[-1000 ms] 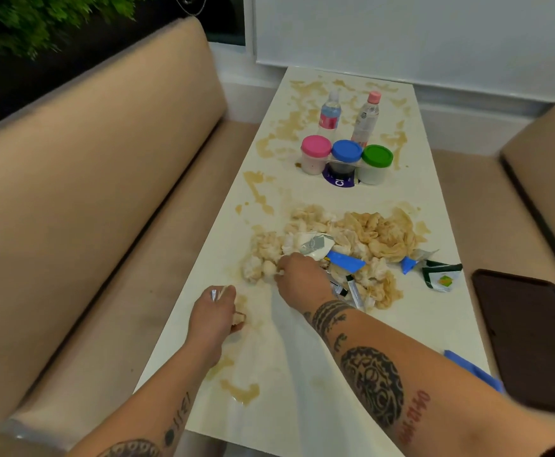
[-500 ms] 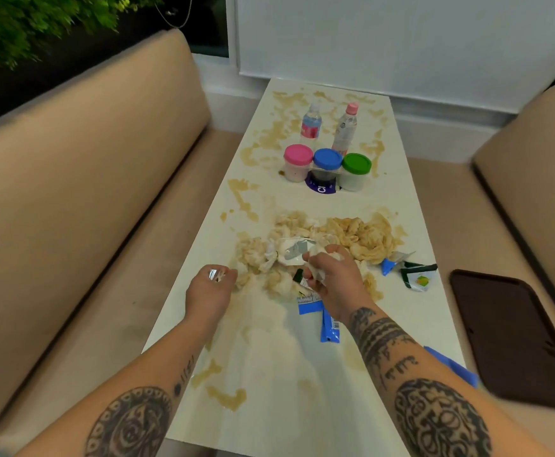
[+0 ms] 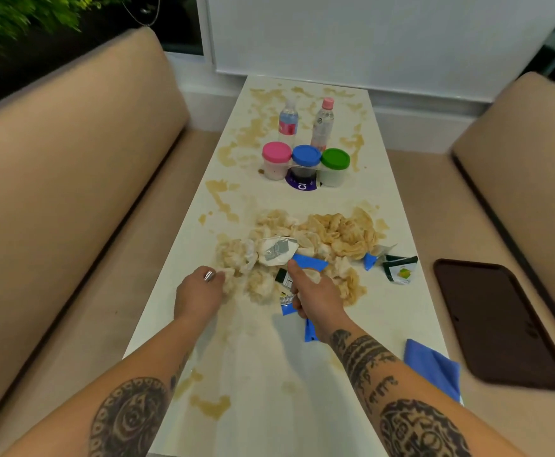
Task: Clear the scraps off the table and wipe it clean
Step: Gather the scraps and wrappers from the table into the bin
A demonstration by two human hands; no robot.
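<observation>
Scraps (image 3: pixel 302 252) sitting mid-desk (image 3: pixel 401 311), gathering step underway. Left hand (image 3: pixel 200 293) is pinching a soaked tissue clump; right hand (image 3: pixel 315 296) is gripping blue wrappers, index extended. Next: bunch pile, lift off.

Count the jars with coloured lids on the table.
3, in a row mid-table in front of two bottles: pink-lidded jar on the left, blue-lidded jar in the middle, green-lidded jar on the right. None seem hidden.
</observation>
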